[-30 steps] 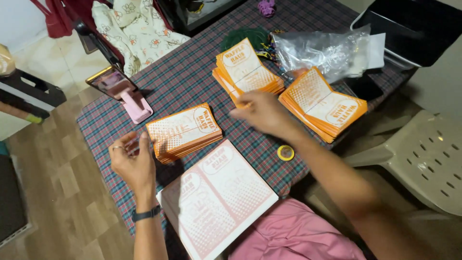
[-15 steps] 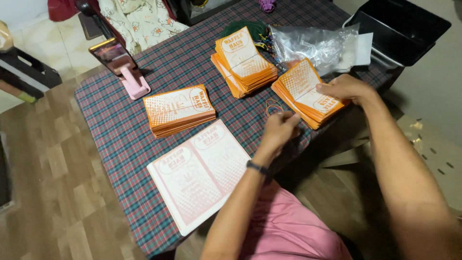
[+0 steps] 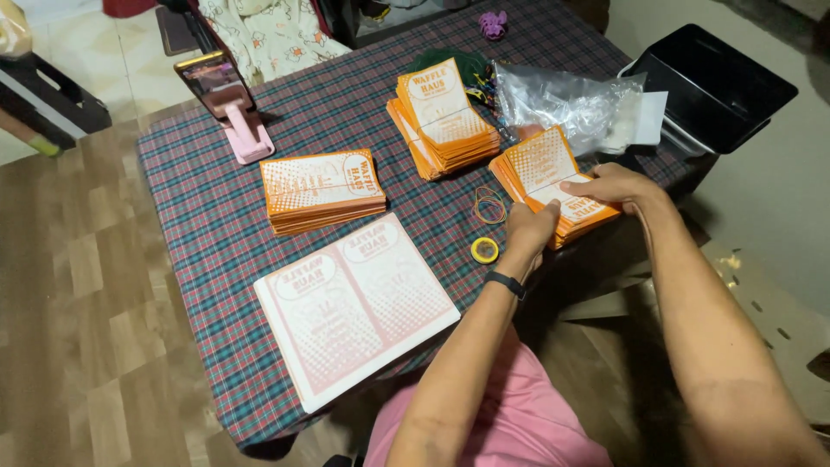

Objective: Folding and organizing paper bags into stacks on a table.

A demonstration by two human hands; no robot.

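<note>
The left hand [image 3: 529,227] has left the near stack and crossed to the right orange stack [image 3: 553,183], its fingers now at that stack's near-left edge; the right hand [image 3: 609,183] has settled fingertips-down on top

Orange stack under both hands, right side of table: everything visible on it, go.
The orange stack is a pile of flat, paper-like printed sleeves, orange with white dotted panels, edges roughly squared. It lies flat on the plaid tablecloth near the table's right edge, turned at an angle. The left hand presses its near corner; the right hand lies over its right end, fingers on top. A clear plastic bag sits just behind it; loose rubber bands and a yellow tape roll lie to its left, apart from it.
</note>
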